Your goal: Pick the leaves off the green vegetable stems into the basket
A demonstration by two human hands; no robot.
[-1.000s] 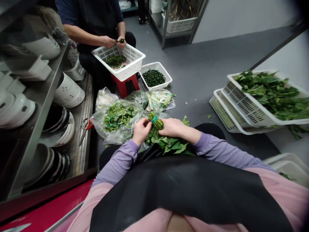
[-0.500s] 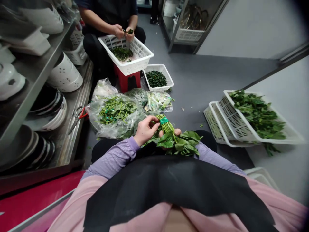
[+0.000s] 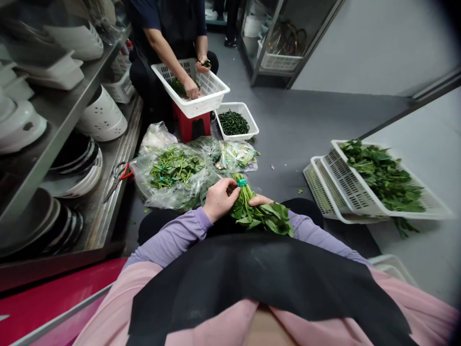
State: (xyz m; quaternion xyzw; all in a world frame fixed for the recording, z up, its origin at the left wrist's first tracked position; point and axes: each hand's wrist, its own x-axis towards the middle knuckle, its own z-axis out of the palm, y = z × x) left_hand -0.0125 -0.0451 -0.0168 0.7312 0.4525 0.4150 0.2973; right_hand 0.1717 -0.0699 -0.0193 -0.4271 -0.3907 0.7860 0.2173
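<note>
A bunch of leafy green vegetables is held over my lap, stems up and to the left, leaves spreading down and to the right. Green tape binds its stems near the cut ends. My left hand is closed, thumb and fingertips pinched at the edge of the tape. From the right, my right hand grips the bunch below the tape, its fingers partly hidden by leaves. Just beyond my hands lies an open plastic bag with more taped bunches of greens.
On the right, a white basket of leafy greens sits tilted on other baskets. A co-worker's hands are over a white basket on a red stool. Scissors with red handles rest on the left shelf's edge, near stacked dishes.
The bunch has turned, so its tape sits higher and its leaves hang lower. My right hand has come round to the top of the bunch. The co-worker's one hand has reached down into the basket.
</note>
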